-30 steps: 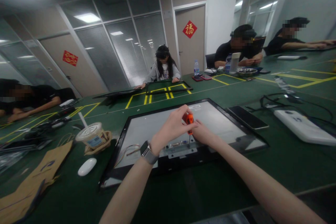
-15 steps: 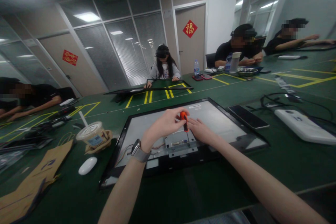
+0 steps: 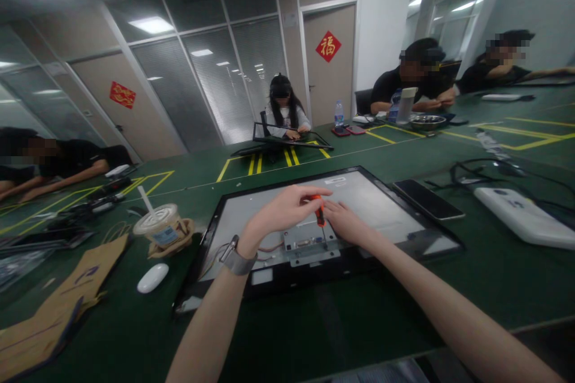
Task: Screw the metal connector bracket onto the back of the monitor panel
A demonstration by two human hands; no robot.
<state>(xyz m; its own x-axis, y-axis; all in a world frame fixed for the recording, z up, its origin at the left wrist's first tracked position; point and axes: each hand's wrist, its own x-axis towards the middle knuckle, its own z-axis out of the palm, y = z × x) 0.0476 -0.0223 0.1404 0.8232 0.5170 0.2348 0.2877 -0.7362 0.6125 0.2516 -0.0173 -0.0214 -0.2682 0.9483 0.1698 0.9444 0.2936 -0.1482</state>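
My left hand (image 3: 287, 206), with a watch on its wrist, grips the top of an orange and black screwdriver (image 3: 320, 215) between thumb and fingers. The screwdriver stands nearly upright, its shaft pointing down at a metal bracket with ports (image 3: 309, 244). That bracket sits on the back of a flat display panel (image 3: 381, 206) with a black frame, lying on the table. Just right of the screwdriver, my right hand (image 3: 344, 219) lies on the panel with its fingers stretched out. Whether its fingertips touch the handle I cannot tell.
On the left are a drink cup (image 3: 162, 227) in a cardboard holder, a white oval case (image 3: 153, 278) and a paper bag (image 3: 76, 293). A phone (image 3: 426, 199), a white device (image 3: 523, 215) and cables (image 3: 471, 170) lie on the right. Several people sit around the green table (image 3: 314, 323).
My left fingers have shifted over the screwdriver's top and stretched further right. My right hand stays put. Across the table, the person has moved a black frame, bringing both hands together.
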